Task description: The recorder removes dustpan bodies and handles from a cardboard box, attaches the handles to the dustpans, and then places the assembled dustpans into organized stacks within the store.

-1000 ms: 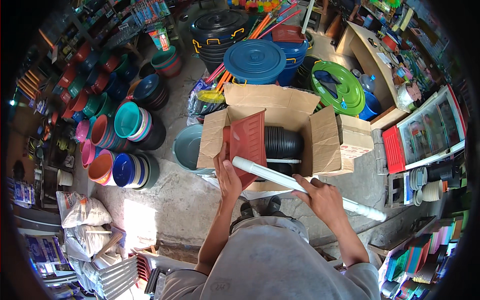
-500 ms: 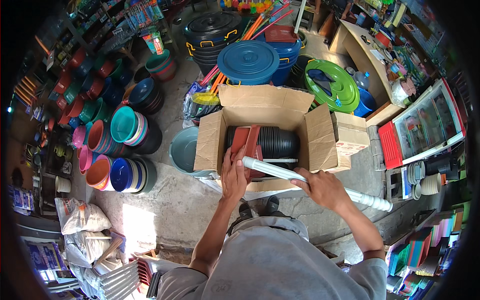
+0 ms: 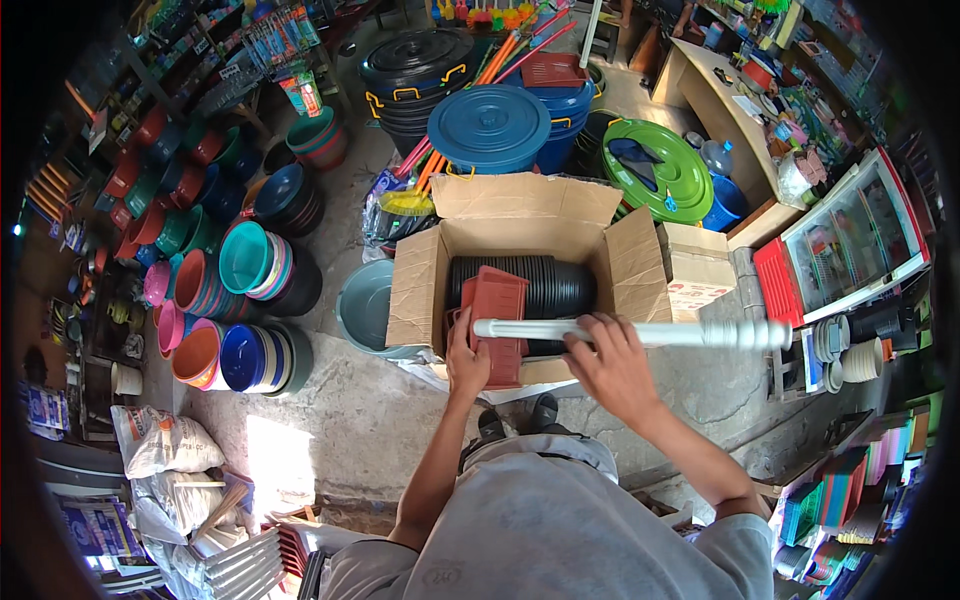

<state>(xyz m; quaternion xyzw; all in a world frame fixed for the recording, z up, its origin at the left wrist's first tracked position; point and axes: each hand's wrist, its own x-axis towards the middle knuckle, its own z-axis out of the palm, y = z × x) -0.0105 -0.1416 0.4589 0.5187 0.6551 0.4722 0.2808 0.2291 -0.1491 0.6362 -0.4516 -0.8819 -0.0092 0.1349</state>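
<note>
Over the near side of an open cardboard box, my left hand closes on the left edge of a reddish-brown plastic dustpan, which is tilted upright. Long white tubes lie nearly level across the dustpan and extend to the right, their ribbed far end blurred. My right hand is wrapped round the tubes near their middle, palm down. Inside the box, behind the dustpan, a nested row of black plastic containers lies on its side. The dustpan hides part of that row.
A grey basin stands left of the box, with stacked coloured pots beyond. Lidded bins and a green lid are behind it. A second carton and a glass-fronted case stand to the right.
The dustpan has turned so its broad face shows, and dropped toward me. The white tubes have swung from a slant to nearly level, their right end rising. My right hand has shifted left.
</note>
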